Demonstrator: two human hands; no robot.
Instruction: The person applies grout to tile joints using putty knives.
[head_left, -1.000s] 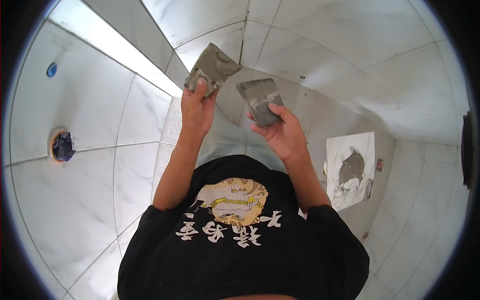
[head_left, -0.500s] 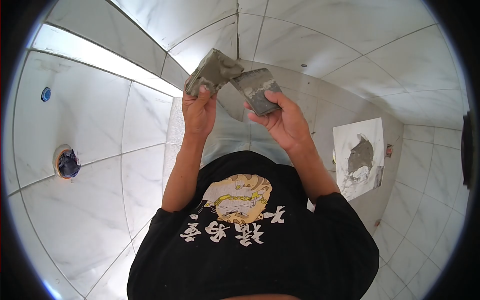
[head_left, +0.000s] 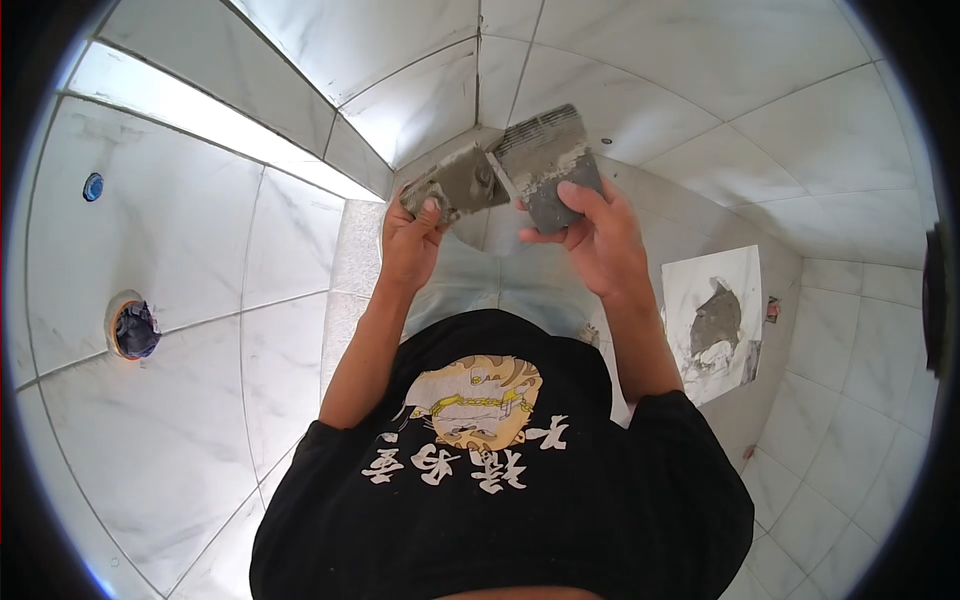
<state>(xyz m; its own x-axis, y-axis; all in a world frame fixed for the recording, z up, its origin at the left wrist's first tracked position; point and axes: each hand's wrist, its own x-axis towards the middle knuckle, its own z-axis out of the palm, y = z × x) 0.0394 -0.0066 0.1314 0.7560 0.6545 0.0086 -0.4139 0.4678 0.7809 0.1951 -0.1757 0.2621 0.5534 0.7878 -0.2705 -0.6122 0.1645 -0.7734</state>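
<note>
My left hand (head_left: 412,245) grips a small flat piece (head_left: 465,180) coated with wet grey mortar, thumb on the coated face. In my right hand (head_left: 603,235) is a dark grey rectangular plate (head_left: 550,205), its far half smeared with mortar and marked with fine ridges at the end. The thumb presses on its near, cleaner part while the fingers wrap beneath. The two pieces are held side by side in front of me, the plate's left edge right at the mortar on the other piece.
A white sheet (head_left: 740,345) with a heap of grey mortar (head_left: 716,325) lies to the right. Marbled tiles (head_left: 160,230) cover the surfaces around me. On the left, a round opening (head_left: 134,330) is stuffed with dark plastic, and a small blue plug (head_left: 93,187) sits above it.
The plate in my right hand has swung up and right, now showing its ridged far end. My left hand has lowered slightly, turning the mortar-coated piece flatter and to the right.
</note>
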